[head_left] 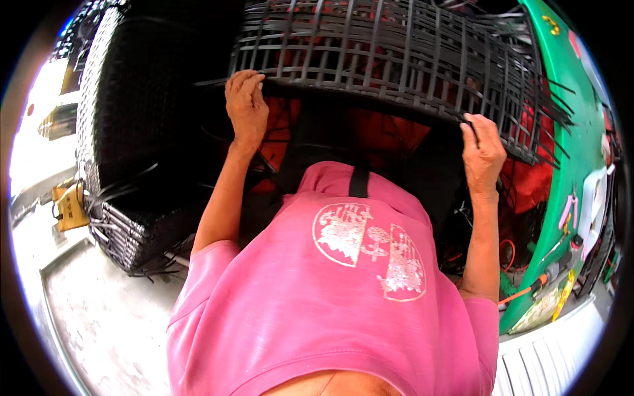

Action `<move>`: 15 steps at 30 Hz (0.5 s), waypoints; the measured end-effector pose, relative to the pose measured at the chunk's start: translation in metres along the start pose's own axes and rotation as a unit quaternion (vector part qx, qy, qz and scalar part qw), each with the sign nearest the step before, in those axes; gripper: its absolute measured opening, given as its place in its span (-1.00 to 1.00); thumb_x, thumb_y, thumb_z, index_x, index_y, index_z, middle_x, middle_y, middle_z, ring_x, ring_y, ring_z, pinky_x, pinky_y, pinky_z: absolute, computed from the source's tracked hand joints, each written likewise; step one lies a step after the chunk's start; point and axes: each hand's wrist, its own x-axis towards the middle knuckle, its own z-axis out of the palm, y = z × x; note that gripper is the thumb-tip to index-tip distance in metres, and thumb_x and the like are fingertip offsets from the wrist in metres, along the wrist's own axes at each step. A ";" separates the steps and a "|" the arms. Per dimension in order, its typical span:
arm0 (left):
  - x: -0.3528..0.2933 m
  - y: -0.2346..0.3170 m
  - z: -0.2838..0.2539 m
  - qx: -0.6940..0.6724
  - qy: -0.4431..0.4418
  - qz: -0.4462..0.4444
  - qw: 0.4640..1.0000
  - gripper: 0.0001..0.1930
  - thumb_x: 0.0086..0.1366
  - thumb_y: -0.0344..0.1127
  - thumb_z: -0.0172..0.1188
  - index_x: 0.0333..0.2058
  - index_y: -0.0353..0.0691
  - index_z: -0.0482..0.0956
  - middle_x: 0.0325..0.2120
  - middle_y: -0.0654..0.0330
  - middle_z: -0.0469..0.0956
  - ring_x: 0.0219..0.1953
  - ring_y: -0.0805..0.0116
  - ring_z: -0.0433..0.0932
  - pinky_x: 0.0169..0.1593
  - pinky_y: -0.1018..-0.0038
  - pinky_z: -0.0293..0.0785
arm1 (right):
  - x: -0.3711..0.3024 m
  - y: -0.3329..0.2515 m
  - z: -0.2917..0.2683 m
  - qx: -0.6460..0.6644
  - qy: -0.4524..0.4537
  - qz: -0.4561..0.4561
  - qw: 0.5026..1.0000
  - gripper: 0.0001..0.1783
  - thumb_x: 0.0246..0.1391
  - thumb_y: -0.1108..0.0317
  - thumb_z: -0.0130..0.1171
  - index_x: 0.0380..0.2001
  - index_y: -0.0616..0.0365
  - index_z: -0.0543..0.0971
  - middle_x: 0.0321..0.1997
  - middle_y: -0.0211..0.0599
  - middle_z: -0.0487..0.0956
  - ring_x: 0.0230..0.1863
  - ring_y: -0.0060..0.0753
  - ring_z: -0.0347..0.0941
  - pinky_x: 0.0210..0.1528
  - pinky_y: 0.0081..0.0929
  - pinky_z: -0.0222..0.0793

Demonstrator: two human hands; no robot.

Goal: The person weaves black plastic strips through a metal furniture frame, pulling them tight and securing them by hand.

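Weave (407,47): black, open-grid, before me. My left hand (248,109), my right hand (484,155): fingers pinched on its near edge. Risks: my uneven pull could skew it; loose ends (561,86) might snag.

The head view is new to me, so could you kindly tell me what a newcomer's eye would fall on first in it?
First, probably, the bright pink cloth shirt with pale printed motifs, filling the lower middle. Next, the open lattice of flat dark grey strips across the top, with the left hand and right hand at its lower edge. Then the smooth, vivid green surface curving down the right side.
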 end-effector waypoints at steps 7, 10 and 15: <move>0.027 -0.012 -0.012 0.026 -0.145 0.064 0.987 -0.52 0.00 -0.28 0.34 -0.03 -0.02 0.51 0.12 0.19 0.29 0.18 0.09 0.16 0.18 0.18 0.08 | 0.039 -0.085 0.076 0.080 -0.084 -0.112 0.987 -0.60 -0.15 0.34 0.29 -0.16 0.14 0.51 -0.11 -0.31 0.48 -0.19 -0.23 0.51 -0.23 -0.42 0.46; 0.034 0.001 -0.002 0.045 -0.178 0.130 0.974 -0.51 0.01 -0.23 0.33 -0.01 0.00 0.51 0.14 0.19 0.26 0.18 0.07 0.16 0.18 0.15 0.06 | 0.049 -0.107 0.095 -0.011 -0.142 -0.091 0.986 -0.52 -0.19 0.27 0.34 -0.13 0.11 0.49 -0.09 -0.27 0.41 -0.19 -0.19 0.48 -0.28 -0.36 0.49; 0.019 0.010 0.020 0.038 -0.174 0.114 0.977 -0.43 0.02 -0.20 0.32 0.06 -0.02 0.42 0.10 0.18 0.30 0.14 0.09 0.22 0.21 0.11 0.00 | 0.055 -0.119 0.102 -0.033 -0.173 -0.036 0.984 -0.56 -0.19 0.28 0.35 -0.18 0.12 0.51 -0.12 -0.26 0.36 -0.20 -0.17 0.47 -0.33 -0.31 0.48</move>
